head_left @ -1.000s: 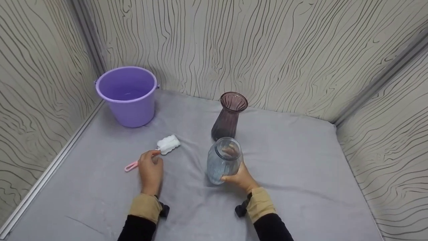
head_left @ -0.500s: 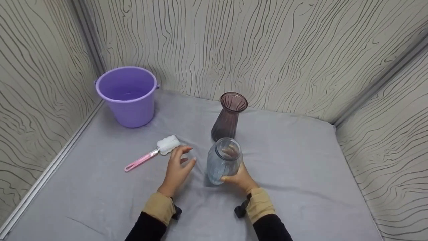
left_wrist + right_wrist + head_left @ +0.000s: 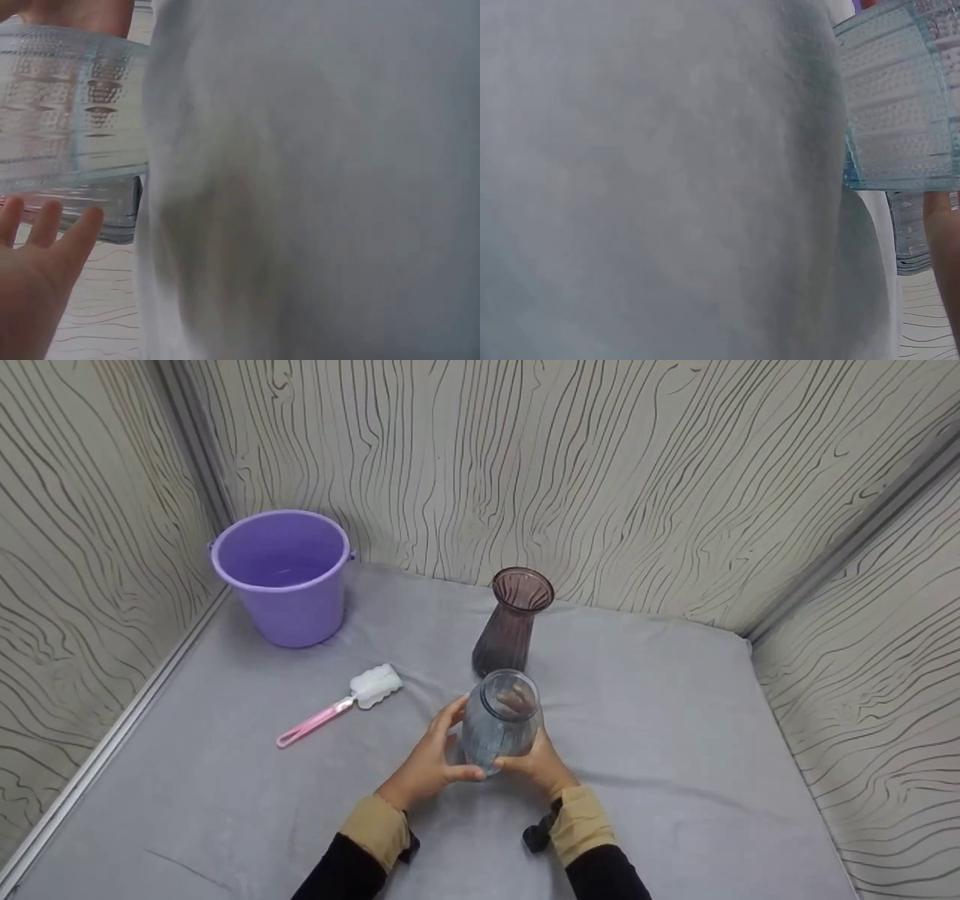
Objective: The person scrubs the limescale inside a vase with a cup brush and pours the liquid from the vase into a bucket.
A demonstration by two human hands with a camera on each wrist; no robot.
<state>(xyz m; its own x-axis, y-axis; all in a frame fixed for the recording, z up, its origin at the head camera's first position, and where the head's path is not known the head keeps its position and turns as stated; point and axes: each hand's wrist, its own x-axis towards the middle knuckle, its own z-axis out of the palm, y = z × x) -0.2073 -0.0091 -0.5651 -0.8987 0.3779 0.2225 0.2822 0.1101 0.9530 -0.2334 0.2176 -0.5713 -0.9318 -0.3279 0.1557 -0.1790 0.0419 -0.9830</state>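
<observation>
A clear bluish glass vase (image 3: 501,735) with a round mouth stands near the middle of the cloth. My right hand (image 3: 546,765) grips it from the right; the thumb lies across the front and fingers show through the glass. On the other side my left hand (image 3: 424,769) is spread beside the vase, thumb near its base. In the left wrist view, the left fingers (image 3: 49,221) look straight and slightly apart from the ribbed glass. Right behind stands a purple glass vase (image 3: 514,630). A sponge bottle brush (image 3: 375,685) with a pink handle lies to the left.
At the back left stands a purple bucket (image 3: 300,615); its bottom is partly visible inside. Grey cloth (image 3: 660,720) covers the table. Wood-patterned walls (image 3: 420,472) enclose the back and both sides.
My left hand has left the brush handle and moved right to the bluish vase. The brush stays lying on the cloth. My right hand keeps its grip on the bluish vase.
</observation>
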